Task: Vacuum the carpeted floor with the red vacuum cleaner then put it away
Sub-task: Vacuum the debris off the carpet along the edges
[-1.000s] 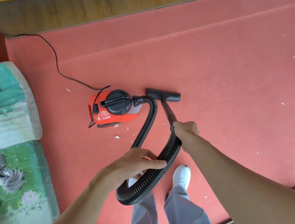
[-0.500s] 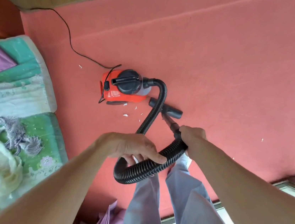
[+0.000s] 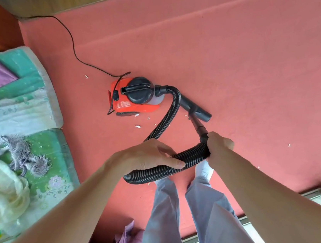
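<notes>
On the carpet: red vacuum cleaner (image 3: 132,96) sits on the floor ahead of the feet, near the bed, handle side up.
Carpet (image 3: 248,50): red, with white scraps (image 3: 137,126) just beside the machine and more scattered well off to the right. Judged: job only partly done.
Cord (image 3: 73,41): runs from the back of the machine to the far wall with slack in it, likely so the machine can be dragged along.
Hose (image 3: 192,155): black and ribbed, it leaves the machine's front, curves toward the person and loops back between the hands.
Left hand (image 3: 145,156): fingers curled over the hose loop. It seems to be gathering the slack to keep it off the feet.
Right hand (image 3: 220,144): wrapped round the hose end where it joins the tube (image 3: 199,125). This looks like the steering grip.
Nozzle (image 3: 196,109): flat on the carpet, just right of the hose and close to the nearest scraps. Judged: working that patch.
Dust bin (image 3: 158,101): pale part at the machine's front. Can't tell what is in it.
Bed (image 3: 32,108): left edge, green and purple covers with a tassel on top.
Shoe (image 3: 203,169): white, under the hose loop.
Risk: loop near the feet could trip or kink.
</notes>
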